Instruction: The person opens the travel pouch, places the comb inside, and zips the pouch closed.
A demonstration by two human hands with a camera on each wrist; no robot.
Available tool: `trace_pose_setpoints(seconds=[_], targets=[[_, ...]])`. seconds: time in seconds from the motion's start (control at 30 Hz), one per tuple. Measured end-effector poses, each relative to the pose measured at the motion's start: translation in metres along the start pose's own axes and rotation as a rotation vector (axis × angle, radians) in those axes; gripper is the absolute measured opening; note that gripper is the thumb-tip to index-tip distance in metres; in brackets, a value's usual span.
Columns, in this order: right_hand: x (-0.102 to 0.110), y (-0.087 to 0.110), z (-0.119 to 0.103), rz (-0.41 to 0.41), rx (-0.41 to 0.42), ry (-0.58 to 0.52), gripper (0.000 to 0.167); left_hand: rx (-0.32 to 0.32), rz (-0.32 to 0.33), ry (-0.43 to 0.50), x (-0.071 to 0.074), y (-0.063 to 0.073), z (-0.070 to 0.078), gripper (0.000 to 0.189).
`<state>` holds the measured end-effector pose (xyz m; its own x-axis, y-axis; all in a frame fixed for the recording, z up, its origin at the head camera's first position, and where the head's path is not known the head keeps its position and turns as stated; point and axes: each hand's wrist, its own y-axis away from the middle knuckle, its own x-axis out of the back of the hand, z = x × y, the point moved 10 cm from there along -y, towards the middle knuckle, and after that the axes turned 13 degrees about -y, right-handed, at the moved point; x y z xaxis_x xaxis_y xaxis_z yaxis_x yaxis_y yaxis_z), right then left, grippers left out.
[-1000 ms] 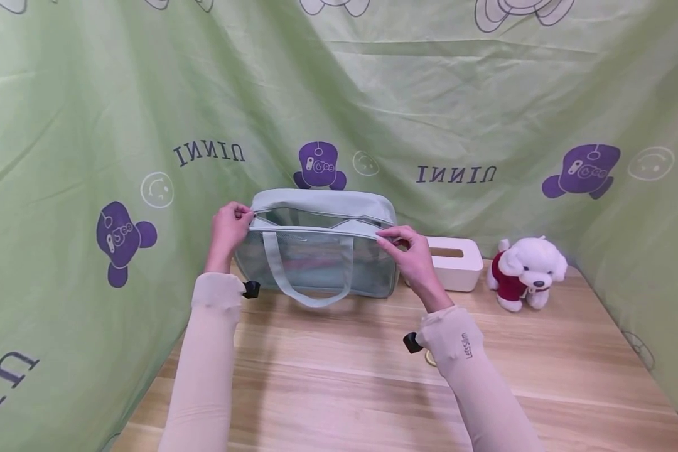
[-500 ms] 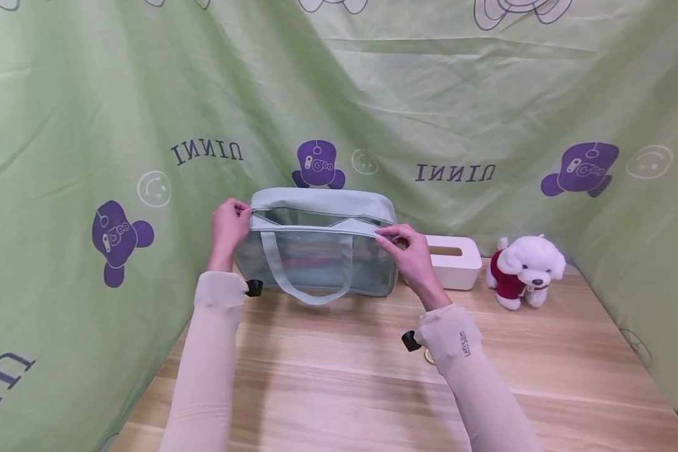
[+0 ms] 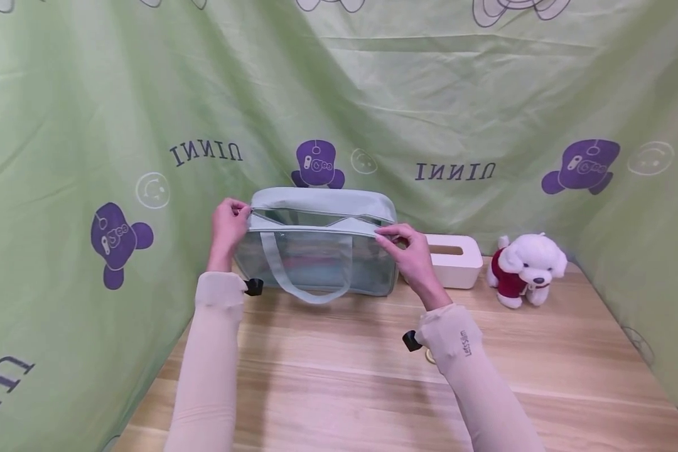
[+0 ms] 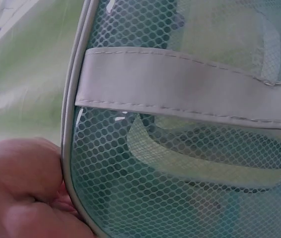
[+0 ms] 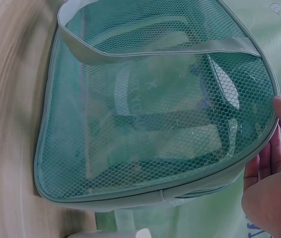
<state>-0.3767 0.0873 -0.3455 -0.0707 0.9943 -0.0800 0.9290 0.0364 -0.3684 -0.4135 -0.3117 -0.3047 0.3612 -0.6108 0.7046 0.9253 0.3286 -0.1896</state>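
Pale green trim frames the see-through bag [image 3: 311, 267] that we hold upright on the wooden counter [image 3: 322, 370], near the green curtain [image 3: 486, 94]. Both our arms reach forward in light sleeves [image 3: 209, 364]: the left forearm runs nearly straight ahead, the right slants inward toward the bag. Our left hand [image 3: 228, 227] pinches its upper left corner, fingers curled in; our right hand [image 3: 414, 254] grips the upper right corner, thumb on the rim and fingers bent behind it. Between our hands the top gapes along its zipper [image 3: 322, 215], while one handle [image 3: 311, 300] droops down the front. Right of the bag we see a white box [image 3: 460, 273], then a plush dog [image 3: 533, 263] in red.
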Motion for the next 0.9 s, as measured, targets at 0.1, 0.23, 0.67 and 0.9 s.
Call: trace_pose_setpoints(seconds=[0.1, 0.23, 0.67, 0.9], targets=[[-0.0002, -0.0002, 0.0004, 0.001, -0.001, -0.001, 0.023, 0.038, -0.030, -0.012, -0.0018, 0.0001, -0.0036, 0.028], [-0.0006, -0.0004, 0.0000, -0.002, 0.002, 0.006, 0.024, 0.044, -0.075, -0.114, -0.0021, 0.0012, -0.0026, 0.022], [0.0016, 0.0021, 0.0014, 0.021, -0.019, -0.034, 0.025, -0.018, -0.045, -0.167, -0.0056, 0.0029, -0.0003, 0.033], [0.0009, 0.0012, 0.0048, 0.031, -0.026, -0.045, 0.028, -0.064, -0.004, -0.183, -0.0039, 0.0024, 0.0014, 0.033]])
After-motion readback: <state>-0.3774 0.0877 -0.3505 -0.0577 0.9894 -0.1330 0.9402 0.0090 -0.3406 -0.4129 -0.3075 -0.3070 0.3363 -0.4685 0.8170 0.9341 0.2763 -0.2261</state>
